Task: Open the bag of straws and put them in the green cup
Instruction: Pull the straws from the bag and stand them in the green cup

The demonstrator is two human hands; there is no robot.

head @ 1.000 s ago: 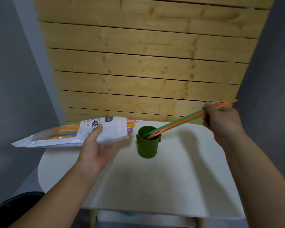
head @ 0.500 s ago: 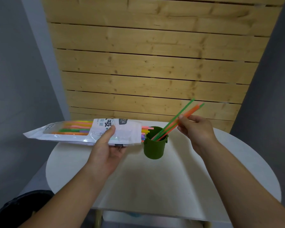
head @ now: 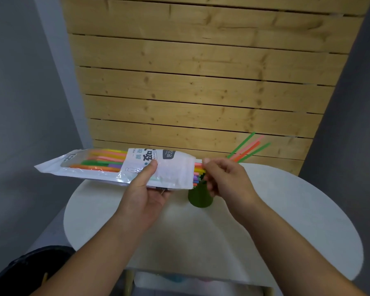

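My left hand [head: 145, 195] holds the white plastic bag of straws [head: 175, 171] level above the table, thumb on top. Coloured straw ends [head: 198, 175] poke out of its open right end. My right hand [head: 226, 178] is at that opening, its fingertips pinching the straw ends. The green cup [head: 200, 198] stands on the round white table [head: 265, 231] just below the opening, its top hidden by the bag and my right hand. Several green, orange and pink straws [head: 250, 148] lean out of the cup to the upper right, behind my right hand.
A wooden slat wall [head: 201, 92] rises right behind the table, with grey walls on both sides. A dark object [head: 26, 272] sits low at the left. A lower shelf [head: 190, 283] shows under the table's near edge.
My right hand let go of the straws, which now lean in the cup, and moved left to the bag's open end. The bag shifted right, over the cup.
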